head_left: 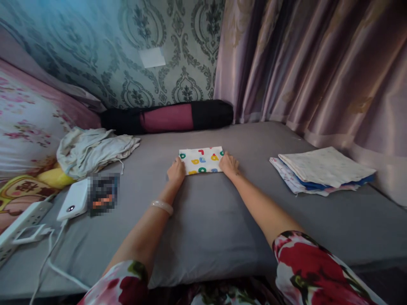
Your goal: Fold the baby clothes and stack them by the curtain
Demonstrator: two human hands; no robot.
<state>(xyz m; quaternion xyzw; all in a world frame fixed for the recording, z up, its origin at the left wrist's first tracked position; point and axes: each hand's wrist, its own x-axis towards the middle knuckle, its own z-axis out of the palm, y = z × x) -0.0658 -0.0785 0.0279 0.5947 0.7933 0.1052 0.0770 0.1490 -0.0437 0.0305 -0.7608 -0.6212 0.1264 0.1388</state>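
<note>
A white cloth (201, 161) printed with colourful letters and shapes lies folded into a rectangle on the grey bed sheet (203, 212). At its left edge my left hand (177, 169) has its fingers closed on the cloth. My right hand (229, 164) grips the opposite edge, its fingers partly hidden from me. Off to the right is a stack of folded cloths (324, 167), a cream one on top with blue and patterned layers beneath.
A black and maroon roll (167, 117) lies along the wall. On the left are a crumpled pale cloth (95, 146), a white power bank (73, 200) with a cable, a power strip (23, 226) and a floral pillow (28, 123). Curtains (305, 63) hang at the right.
</note>
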